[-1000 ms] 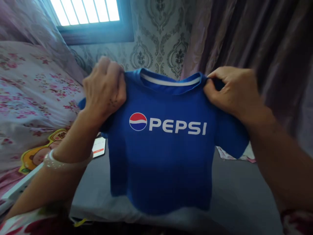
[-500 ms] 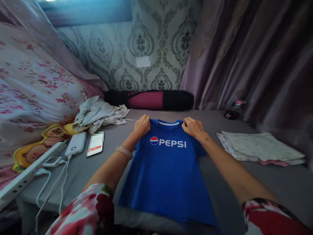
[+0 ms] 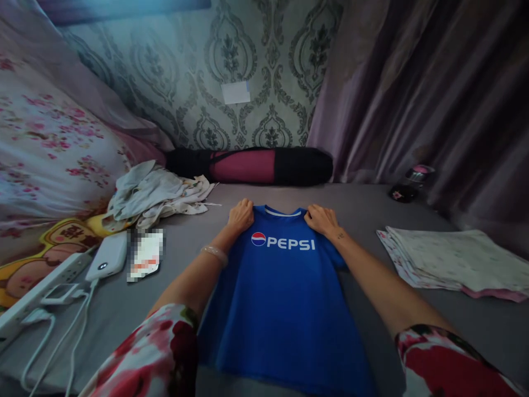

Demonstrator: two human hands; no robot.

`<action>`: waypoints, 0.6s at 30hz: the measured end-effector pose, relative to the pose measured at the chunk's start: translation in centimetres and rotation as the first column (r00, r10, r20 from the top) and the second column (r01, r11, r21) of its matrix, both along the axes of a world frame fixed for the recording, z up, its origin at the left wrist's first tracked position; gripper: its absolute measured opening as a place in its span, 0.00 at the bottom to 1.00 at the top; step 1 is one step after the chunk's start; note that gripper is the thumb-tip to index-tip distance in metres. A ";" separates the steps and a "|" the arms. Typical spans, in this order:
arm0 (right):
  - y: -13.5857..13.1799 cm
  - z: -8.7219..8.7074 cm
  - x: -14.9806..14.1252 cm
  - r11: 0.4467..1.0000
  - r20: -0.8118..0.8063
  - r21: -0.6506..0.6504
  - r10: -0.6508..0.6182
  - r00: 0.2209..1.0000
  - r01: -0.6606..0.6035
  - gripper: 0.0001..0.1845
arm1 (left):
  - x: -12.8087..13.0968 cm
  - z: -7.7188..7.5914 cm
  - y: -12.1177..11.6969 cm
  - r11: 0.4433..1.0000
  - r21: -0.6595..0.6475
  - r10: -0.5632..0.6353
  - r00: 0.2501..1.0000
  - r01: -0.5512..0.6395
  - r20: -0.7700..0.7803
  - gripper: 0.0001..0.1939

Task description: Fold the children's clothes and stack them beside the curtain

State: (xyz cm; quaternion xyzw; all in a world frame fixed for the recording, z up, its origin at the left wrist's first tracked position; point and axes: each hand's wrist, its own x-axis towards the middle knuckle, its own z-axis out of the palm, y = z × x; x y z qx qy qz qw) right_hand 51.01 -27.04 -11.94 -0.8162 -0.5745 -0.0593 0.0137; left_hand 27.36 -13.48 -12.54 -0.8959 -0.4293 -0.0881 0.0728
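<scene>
A blue T-shirt point(image 3: 285, 303) lies spread front side up before me, its neckline away from me and a white PEPSI print with a round logo across the chest. My left hand point(image 3: 241, 215) is closed on its left shoulder, beside the collar. On the other shoulder, my right hand point(image 3: 320, 219) grips the fabric with curled fingers. Both sleeves are partly hidden behind my wrists and forearms. The hem reaches toward the near edge of the grey surface point(image 3: 182, 242).
At left are a crumpled pile of pale clothes point(image 3: 152, 193), a phone point(image 3: 145, 255), a white power bank point(image 3: 108, 256) with cables, and a power strip point(image 3: 45, 295). Folded cloths point(image 3: 454, 259) lie right, near a dark jar point(image 3: 407, 187). A black and maroon roll bag point(image 3: 248, 166) rests along the wall.
The view has tilted down and come slightly closer. Both hands keep hold of the shirt's shoulders, which now sit a little nearer together.
</scene>
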 end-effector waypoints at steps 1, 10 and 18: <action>0.5 -0.2 0.2 1.000 -0.004 -0.011 0.001 1.000 -0.001 0.19 | 0.2 -0.2 0.5 1.000 -0.005 -0.001 1.000 0.001 -0.003 0.14; 5.0 -0.6 3.3 0.999 0.019 -0.006 0.031 0.999 -0.031 0.20 | 3.2 0.0 4.9 1.000 -0.005 -0.005 1.000 0.005 0.014 0.16; 6.7 -2.1 4.1 0.999 -0.123 -0.044 0.018 0.992 -0.023 0.18 | 4.4 -2.2 7.0 0.970 -0.230 0.069 0.997 -0.072 -0.021 0.17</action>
